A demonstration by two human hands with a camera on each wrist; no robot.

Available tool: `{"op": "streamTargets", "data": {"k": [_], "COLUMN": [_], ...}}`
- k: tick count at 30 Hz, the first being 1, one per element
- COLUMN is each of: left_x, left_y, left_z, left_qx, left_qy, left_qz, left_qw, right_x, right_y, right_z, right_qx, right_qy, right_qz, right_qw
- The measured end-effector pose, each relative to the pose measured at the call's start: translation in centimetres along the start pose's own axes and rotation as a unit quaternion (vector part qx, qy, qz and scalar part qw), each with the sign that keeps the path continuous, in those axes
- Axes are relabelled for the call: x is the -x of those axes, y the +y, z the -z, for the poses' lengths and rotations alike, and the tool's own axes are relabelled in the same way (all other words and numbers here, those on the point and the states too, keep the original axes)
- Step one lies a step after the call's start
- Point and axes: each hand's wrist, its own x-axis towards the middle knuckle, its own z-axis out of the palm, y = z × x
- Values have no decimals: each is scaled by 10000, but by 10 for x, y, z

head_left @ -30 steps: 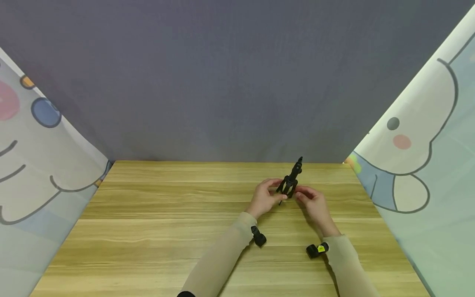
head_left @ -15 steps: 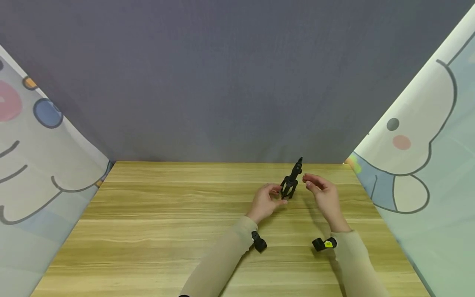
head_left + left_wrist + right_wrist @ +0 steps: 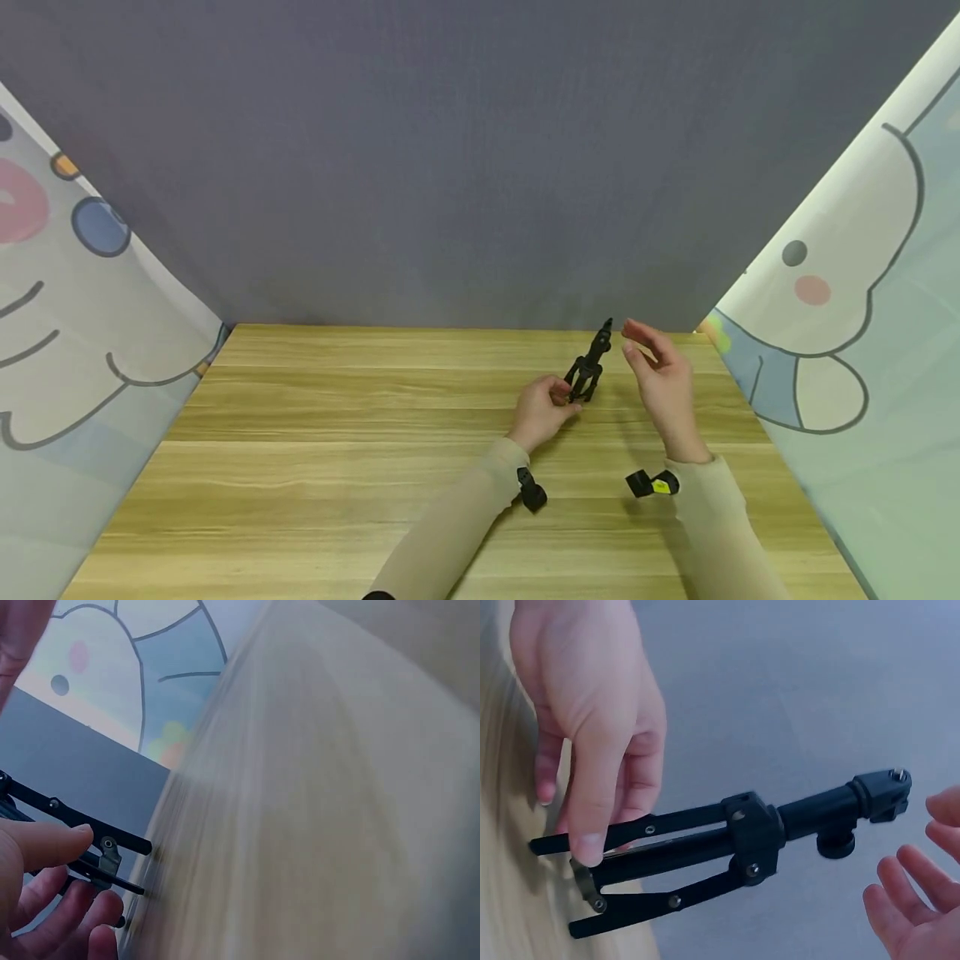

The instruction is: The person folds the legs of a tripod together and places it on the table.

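Note:
A small black tripod [image 3: 592,358] stands near the back edge of the table, right of the middle, its legs folded in close to the centre tube. My left hand [image 3: 542,410] pinches it low down; in the right wrist view the thumb of that hand [image 3: 596,750] presses on the leg ends, with the other fingers behind. Up beside the tripod's head, my right hand [image 3: 663,379] hovers with loosely bent fingers and a gap to it. The right wrist view shows the knob [image 3: 835,844] on the tube and the clamp-like head [image 3: 883,793].
The wood-grain table [image 3: 315,483] spreads out below both arms. A grey backdrop [image 3: 465,167] rises along its back edge, and cartoon-printed curtains [image 3: 840,275] hang on both sides. Each wrist carries a small black camera [image 3: 532,493].
My right hand has left the tripod's lower legs and risen up and to the right, beside its head. The left hand has shifted slightly down, still at the base; the tripod barely moved.

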Motion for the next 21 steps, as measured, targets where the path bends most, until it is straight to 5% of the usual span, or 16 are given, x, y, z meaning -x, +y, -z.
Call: {"op": "streamTargets", "data": {"k": [7, 21], "left_x": [-1, -4], "left_y": [3, 2], "left_z": [-1, -3], "left_qx": [-10, 88], "left_qy": [8, -5], "left_qz": [-44, -35], "left_qw": [10000, 10000], "right_x": [-1, -4], "right_y": [-27, -44], "right_z": [-11, -23], "right_qx": [-6, 1096], "right_qy": [-333, -277], "right_qz": [891, 1378], "right_qw": [9955, 9840]}}
